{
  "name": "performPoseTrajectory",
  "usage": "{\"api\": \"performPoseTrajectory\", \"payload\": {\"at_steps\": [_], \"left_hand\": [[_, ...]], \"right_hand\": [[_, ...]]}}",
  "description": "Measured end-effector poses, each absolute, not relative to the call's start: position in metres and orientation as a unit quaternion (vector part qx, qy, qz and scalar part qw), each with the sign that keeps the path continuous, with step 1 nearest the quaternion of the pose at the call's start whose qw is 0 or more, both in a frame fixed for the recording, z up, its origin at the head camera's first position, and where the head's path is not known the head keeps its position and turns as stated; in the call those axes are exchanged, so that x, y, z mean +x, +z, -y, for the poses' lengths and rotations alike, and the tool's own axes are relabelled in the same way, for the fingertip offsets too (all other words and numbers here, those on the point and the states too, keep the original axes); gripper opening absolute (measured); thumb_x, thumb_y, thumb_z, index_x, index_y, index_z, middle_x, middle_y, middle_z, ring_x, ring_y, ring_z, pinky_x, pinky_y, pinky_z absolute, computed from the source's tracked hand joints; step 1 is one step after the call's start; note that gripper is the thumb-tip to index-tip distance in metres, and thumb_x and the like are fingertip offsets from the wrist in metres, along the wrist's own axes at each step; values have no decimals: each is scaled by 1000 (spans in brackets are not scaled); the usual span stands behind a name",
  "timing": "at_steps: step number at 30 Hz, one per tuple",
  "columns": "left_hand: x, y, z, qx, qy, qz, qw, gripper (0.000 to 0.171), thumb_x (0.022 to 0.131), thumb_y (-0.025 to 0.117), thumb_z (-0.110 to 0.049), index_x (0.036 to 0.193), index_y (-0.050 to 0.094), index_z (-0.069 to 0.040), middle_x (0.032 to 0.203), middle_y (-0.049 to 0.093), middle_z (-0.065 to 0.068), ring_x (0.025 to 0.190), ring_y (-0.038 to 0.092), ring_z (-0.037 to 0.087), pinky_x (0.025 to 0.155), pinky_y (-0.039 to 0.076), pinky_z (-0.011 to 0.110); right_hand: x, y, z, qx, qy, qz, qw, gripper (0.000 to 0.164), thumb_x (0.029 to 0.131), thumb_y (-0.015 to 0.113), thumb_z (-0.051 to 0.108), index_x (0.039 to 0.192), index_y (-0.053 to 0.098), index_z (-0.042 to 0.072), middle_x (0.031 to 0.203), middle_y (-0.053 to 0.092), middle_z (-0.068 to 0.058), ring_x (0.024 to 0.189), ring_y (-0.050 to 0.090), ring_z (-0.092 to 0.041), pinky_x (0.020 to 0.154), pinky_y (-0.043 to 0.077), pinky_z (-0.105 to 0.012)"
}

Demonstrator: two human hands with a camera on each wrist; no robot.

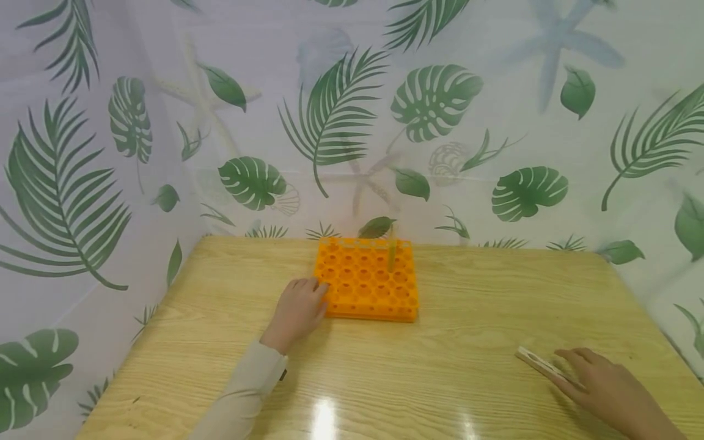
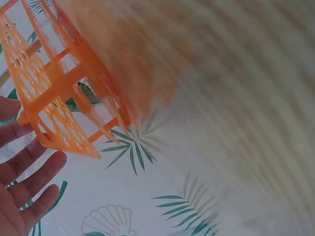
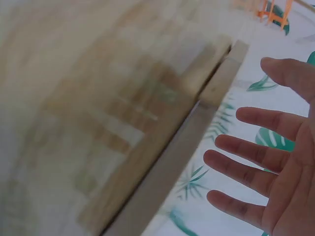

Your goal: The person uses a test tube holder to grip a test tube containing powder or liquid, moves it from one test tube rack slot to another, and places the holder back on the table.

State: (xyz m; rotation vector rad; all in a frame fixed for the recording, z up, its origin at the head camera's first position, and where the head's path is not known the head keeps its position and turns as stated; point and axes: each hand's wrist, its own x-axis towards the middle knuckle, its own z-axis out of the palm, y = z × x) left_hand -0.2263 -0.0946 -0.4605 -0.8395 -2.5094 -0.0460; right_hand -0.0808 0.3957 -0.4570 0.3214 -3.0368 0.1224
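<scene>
Right hand (image 1: 607,382), lower right, spreads its fingers beside the wooden clip (image 1: 541,363), gripping nothing; contact is unclear. Left hand (image 1: 297,308), fingers loosely extended, touches the left side of the orange rack (image 1: 373,282), mid-frame, holding 1 upright tube (image 1: 392,255). Probably steadying the rack; picking up the clip would call for pinching.

In the head view, a wide passage of bare table (image 1: 462,342) lies between the orange rack (image 1: 365,283) at centre and the wooden piece (image 1: 540,364) at lower right. The left hand (image 1: 298,308) blocks the rack's left side; the upright tube (image 1: 392,253) obstructs the way above its right part.
</scene>
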Motion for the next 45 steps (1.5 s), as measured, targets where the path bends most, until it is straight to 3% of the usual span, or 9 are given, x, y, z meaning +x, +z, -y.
{"api": "performPoseTrajectory", "payload": {"at_steps": [5, 11, 26, 31, 35, 45], "left_hand": [[-226, -464, 95, -300, -16, 919, 255, 25, 82, 69, -21, 105, 63, -12, 89, 60, 6, 80, 59, 22, 82, 49, 38], [-227, -467, 95, -294, -9, 918, 267, 20, 83, 68, -21, 100, 60, -15, 83, 53, 4, 79, 55, 22, 85, 46, 40], [-231, -466, 95, -297, -23, 933, 203, 15, 88, 59, -20, 103, 56, -17, 89, 48, 5, 90, 50, 26, 92, 39, 43], [-233, -465, 96, -301, -21, 933, 197, 17, 88, 57, -20, 104, 57, -18, 91, 49, 5, 93, 51, 26, 93, 39, 44], [-233, -461, 96, -305, -38, 934, 182, 17, 88, 57, -19, 104, 57, -17, 89, 48, 5, 90, 50, 27, 93, 39, 46], [-234, -459, 98, -304, -60, 937, 158, 17, 90, 55, -20, 106, 58, -17, 86, 44, 5, 85, 46, 27, 90, 39, 47]], "right_hand": [[-80, -465, -405, 83, 39, 996, 4, 51, 79, 71, 37, 111, 62, -1, 100, 64, -20, 75, 64, -29, 59, 52, -42], [-81, -468, -409, 80, 42, 996, -22, 42, 78, 72, 34, 104, 63, 2, 89, 63, -9, 65, 58, -14, 52, 49, -31], [-82, -467, -416, 72, 47, 993, -82, 26, 81, 68, 23, 98, 62, 4, 75, 53, 3, 58, 40, -2, 51, 38, -22], [-82, -469, -417, 78, 51, 992, -84, 16, 81, 69, 21, 86, 58, 10, 66, 47, 5, 54, 34, -2, 49, 34, -20], [-81, -471, -417, 86, 51, 992, -77, 18, 80, 69, 21, 78, 52, 14, 63, 43, 6, 53, 31, -2, 48, 31, -20], [-82, -471, -418, 85, 50, 992, -79, 22, 80, 69, 20, 74, 49, 15, 62, 41, 6, 52, 30, -2, 48, 29, -20]]}}
